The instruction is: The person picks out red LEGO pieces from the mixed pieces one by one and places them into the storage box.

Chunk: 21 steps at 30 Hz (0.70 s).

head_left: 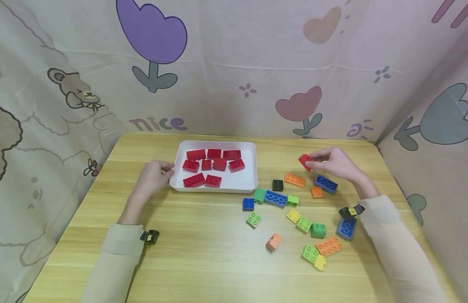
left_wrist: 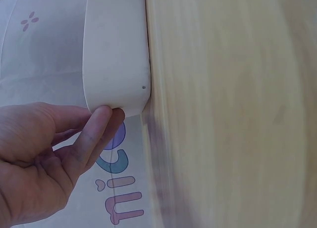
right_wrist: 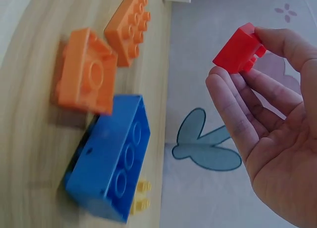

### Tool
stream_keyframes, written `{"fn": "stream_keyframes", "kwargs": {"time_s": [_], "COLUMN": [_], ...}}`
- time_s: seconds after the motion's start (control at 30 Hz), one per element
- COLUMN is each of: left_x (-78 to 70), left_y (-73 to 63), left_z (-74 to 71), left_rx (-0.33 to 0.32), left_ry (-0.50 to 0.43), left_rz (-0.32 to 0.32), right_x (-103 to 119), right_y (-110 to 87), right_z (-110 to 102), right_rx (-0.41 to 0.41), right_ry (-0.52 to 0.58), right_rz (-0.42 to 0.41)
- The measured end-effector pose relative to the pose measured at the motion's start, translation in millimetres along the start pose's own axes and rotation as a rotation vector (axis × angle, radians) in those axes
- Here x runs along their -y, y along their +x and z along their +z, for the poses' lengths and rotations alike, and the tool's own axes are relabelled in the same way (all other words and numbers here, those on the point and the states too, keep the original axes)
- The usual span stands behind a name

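Observation:
A white tray (head_left: 241,180) holding several red bricks (head_left: 193,180) sits on the table. At the tray's left end, my left hand (head_left: 152,179) grips the rim between thumb and fingers; the left wrist view has this hand (left_wrist: 54,159) at the end of the tray wall (left_wrist: 116,50). My right hand (head_left: 334,163) pinches a red brick (head_left: 304,161) above the table, right of the tray. Seen from the right wrist, thumb and fingertips hold that red brick (right_wrist: 237,47) by its opposite sides, studs facing the palm.
Below the right hand lie a blue brick (head_left: 326,184), an orange brick (head_left: 295,180) and a smaller orange one (head_left: 316,192). A black brick (head_left: 277,185) and several green, yellow, blue and orange bricks spread across the table's right half. A patterned curtain (head_left: 226,75) hangs behind.

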<state>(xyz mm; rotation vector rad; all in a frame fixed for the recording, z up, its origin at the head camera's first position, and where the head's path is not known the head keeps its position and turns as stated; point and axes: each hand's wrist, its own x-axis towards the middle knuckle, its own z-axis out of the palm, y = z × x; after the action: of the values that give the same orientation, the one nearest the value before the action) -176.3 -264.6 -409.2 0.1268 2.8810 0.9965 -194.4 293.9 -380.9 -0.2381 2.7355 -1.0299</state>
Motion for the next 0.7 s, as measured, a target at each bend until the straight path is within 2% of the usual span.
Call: {"fn": "stream_keyframes", "kwargs": {"time_s": [0.33,0.7], "left_x": [1.3,1.6], "left_y": [-0.2,0.8], "left_z": [0.6,1.0], "left_rx": [-0.010,-0.011], "left_ry": [0.005,0.005], "left_rz": [0.016,0.017], "right_x": [17.2,31.9], "right_y": [11.1,19.4], "right_z": [14.2,29.6], "right_rx": [0.026,0.079], "right_ry": [0.099,0.281], "right_rz": [-0.076,-0.075]}}
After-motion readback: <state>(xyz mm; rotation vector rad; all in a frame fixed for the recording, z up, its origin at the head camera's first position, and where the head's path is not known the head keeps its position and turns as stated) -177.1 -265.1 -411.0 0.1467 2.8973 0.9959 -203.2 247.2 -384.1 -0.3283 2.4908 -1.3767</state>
